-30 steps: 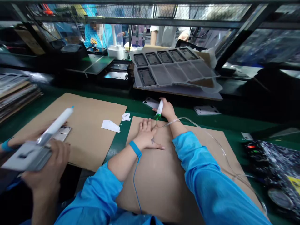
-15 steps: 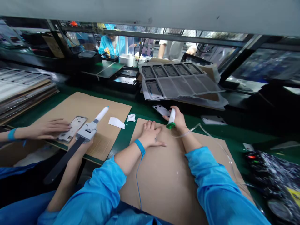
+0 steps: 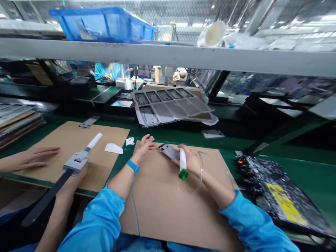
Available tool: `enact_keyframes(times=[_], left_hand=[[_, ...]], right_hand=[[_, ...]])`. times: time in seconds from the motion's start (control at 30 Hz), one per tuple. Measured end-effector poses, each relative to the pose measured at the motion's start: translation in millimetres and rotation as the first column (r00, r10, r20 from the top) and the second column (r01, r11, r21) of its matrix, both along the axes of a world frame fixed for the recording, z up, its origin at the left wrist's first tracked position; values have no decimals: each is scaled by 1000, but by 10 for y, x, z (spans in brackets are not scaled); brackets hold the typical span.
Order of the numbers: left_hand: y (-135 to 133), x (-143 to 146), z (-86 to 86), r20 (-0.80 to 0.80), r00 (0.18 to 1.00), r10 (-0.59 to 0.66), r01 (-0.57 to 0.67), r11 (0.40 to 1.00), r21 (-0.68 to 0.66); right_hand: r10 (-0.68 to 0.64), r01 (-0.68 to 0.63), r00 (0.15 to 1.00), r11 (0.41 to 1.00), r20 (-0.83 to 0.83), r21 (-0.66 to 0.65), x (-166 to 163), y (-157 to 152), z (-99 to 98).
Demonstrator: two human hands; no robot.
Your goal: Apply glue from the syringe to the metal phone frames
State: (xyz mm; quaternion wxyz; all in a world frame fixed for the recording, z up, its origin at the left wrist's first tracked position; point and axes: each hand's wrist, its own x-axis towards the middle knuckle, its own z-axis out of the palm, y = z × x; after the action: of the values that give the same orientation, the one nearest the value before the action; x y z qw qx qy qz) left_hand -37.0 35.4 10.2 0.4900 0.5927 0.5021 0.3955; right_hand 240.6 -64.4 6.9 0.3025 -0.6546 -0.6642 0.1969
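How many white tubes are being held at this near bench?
2. One white tube with a green end is in the person's right hand; the second tube is on the grey tool in a co-worker's hand at the left. More could be hidden.

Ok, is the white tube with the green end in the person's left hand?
No, the white tube is in the right hand, and the left hand is apart from it.

Smooth plastic syringe [image 3: 183, 159], matt cardboard [image 3: 168, 206]
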Motion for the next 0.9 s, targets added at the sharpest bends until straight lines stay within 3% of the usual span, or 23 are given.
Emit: enact_keyframes(times=[0.13, 0.27, 0.43, 0.67, 0.77, 0.9], left_hand=[[24, 11, -1, 213, 977, 11, 6, 997, -76], [44, 10, -26, 335, 942, 25, 13, 994, -110], [65, 7, -65, 442, 896, 43, 7, 994, -111], [62, 18, -94, 495, 869, 4, 46, 995, -88], [71, 38, -140, 488, 873, -8, 65, 993, -100], [81, 61, -203, 469, 883, -15, 83, 989, -125]], right_hand=[[4, -27, 989, 988, -147, -154, -55, -251, 38], [-47, -47, 900, 978, -433, -204, -136, 38, 232], [-217, -65, 586, 948, -781, -312, -397, 548, 471], [-387, 6, 150, 921, -910, -391, -711, 1033, 743], [-384, 23, 47, 923, -922, -383, -811, 1234, 893], [-382, 15, -16, 924, -924, -383, -918, 1469, 1109]])
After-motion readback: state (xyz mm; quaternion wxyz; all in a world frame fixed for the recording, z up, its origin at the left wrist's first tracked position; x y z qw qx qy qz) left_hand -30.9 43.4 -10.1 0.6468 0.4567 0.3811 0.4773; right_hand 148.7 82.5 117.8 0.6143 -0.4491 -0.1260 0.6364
